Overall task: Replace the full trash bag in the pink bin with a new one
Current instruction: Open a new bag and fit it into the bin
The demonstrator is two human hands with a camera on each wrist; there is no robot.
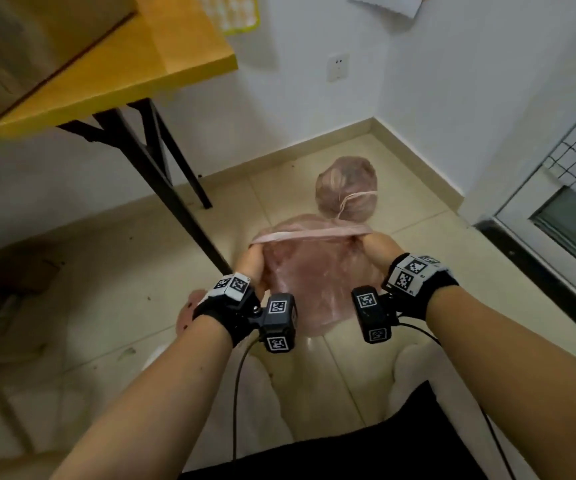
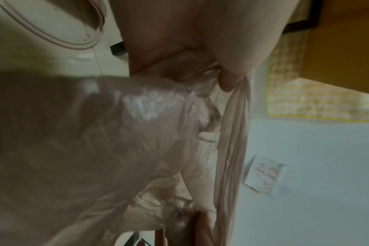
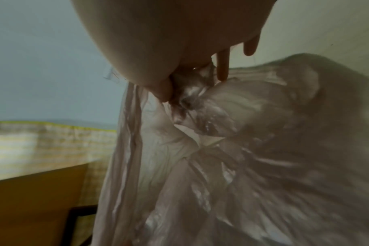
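I hold a new translucent pink trash bag (image 1: 314,282) stretched out between both hands above the floor. My left hand (image 1: 253,261) grips its left top corner, my right hand (image 1: 380,247) the right corner. The bag's pink top band (image 1: 310,233) runs taut between them. In the left wrist view my left fingers (image 2: 228,79) pinch bunched plastic (image 2: 137,133); in the right wrist view my right fingers (image 3: 164,89) do the same (image 3: 242,133). The full bag (image 1: 347,188), tied shut, sits on the floor behind. A pink round rim (image 2: 78,45), seemingly the bin, lies below my left hand.
A yellow-topped table (image 1: 123,81) with black legs (image 1: 161,174) stands at the left, with a cardboard box (image 1: 19,39) on it. The two walls meet in a corner behind the full bag. A glass door with mesh (image 1: 574,202) is at the right. My knees (image 1: 414,368) are near the front.
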